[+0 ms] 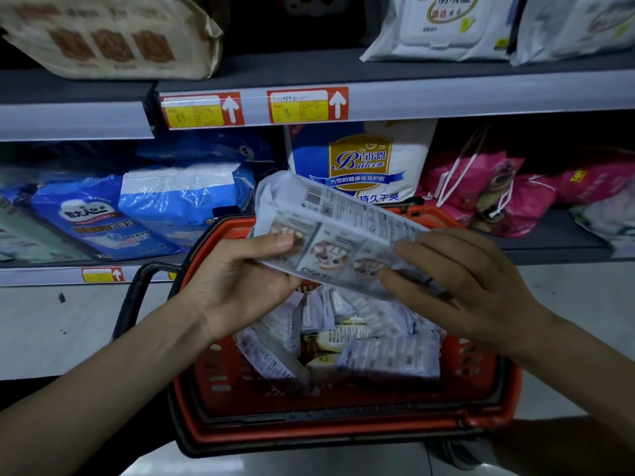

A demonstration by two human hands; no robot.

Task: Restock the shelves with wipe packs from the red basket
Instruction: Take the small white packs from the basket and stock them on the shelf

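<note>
Your left hand grips the near-left end of a wipe pack, thumb pressed on top and fingers curled beneath. Your right hand holds the pack's right end, pinched between thumb and fingers. The wipe pack is tilted, barcode side up, and held above the red basket, in front of the lower shelf. More packs lie heaped inside the red basket, which sits low before the shelves; its black handle hangs to the left. On the lower shelf sit blue packages, a white bag and pink bags. The upper shelf carries two yellow-and-red price tags on its edge and what looks like a white lidded wipes pack, though the print is blurred.
</note>
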